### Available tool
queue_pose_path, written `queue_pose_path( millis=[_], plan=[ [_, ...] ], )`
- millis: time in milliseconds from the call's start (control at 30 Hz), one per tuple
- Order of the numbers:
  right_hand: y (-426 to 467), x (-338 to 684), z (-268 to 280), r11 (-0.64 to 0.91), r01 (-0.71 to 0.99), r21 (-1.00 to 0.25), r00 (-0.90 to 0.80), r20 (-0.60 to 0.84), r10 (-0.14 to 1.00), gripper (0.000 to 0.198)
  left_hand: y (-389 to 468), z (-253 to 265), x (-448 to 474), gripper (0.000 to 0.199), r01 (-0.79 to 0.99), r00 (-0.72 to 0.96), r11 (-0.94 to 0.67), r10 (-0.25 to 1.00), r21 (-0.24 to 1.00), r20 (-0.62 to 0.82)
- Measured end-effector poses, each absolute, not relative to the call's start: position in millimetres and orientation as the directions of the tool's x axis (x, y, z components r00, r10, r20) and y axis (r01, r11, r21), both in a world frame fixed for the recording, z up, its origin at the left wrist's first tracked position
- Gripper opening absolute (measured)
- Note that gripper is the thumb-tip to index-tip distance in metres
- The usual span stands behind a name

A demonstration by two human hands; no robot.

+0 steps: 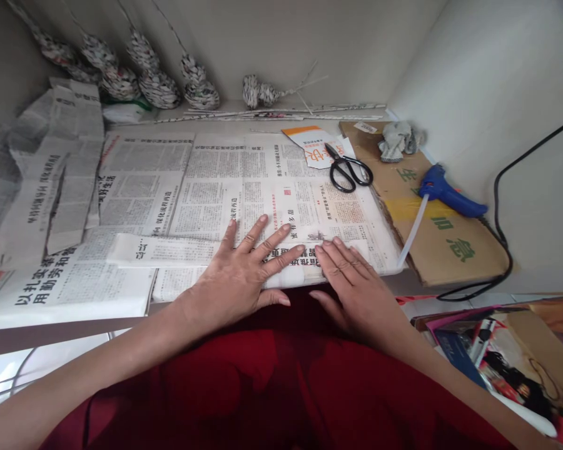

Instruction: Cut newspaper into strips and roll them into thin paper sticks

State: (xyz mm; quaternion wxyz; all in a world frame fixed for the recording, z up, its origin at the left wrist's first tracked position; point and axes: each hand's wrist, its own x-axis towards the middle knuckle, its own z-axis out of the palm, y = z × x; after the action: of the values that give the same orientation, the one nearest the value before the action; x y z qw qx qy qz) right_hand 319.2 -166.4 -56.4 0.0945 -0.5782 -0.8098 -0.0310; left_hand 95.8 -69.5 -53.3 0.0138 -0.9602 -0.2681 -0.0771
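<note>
A long folded newspaper strip [178, 252] lies along the front edge of the table, over a layer of spread newspaper [225, 165]. My left hand [248, 265] rests flat on the strip's middle with its fingers spread. Over the strip's right part lies my right hand [349, 275], fingers stretched out and close together, thumb apart. Neither hand grips anything. The palms and fingers hide much of the strip. Black-handled scissors [349, 172] lie beyond my right hand, partly over a torn orange and white card [312, 147].
A blue glue gun [450, 192] with a glue stick lies on flattened cardboard [450, 244] at the right, its black cord [497, 181] trailing. Cut newspaper strips [72, 169] are piled at left. Several woven paper gourds [157, 78] and thin paper rods [263, 115] line the back wall.
</note>
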Motion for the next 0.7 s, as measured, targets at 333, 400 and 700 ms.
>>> queue_pose_path(
  millis=[333, 400, 700],
  plan=[
    [-149.7, 289.4, -49.0, 0.338, 0.940, -0.045, -0.326, 0.175, 0.929, 0.071, -66.6, -59.7, 93.9, 0.067, 0.470, 0.865, -0.883, 0.461, 0.002, 0.196],
    [-139.6, 277.9, -47.0, 0.383, 0.922, -0.058, -0.369, 0.163, 0.915, 0.070, -65.3, -61.6, 93.2, 0.062, 0.460, 0.869, -0.888, 0.451, 0.008, 0.205],
    [-134.8, 265.4, -59.9, 0.322, 0.932, -0.164, -0.298, 0.159, 0.941, 0.083, -68.3, -52.6, 93.8, 0.061, 0.473, 0.871, -0.881, 0.469, 0.005, 0.145]
  ],
)
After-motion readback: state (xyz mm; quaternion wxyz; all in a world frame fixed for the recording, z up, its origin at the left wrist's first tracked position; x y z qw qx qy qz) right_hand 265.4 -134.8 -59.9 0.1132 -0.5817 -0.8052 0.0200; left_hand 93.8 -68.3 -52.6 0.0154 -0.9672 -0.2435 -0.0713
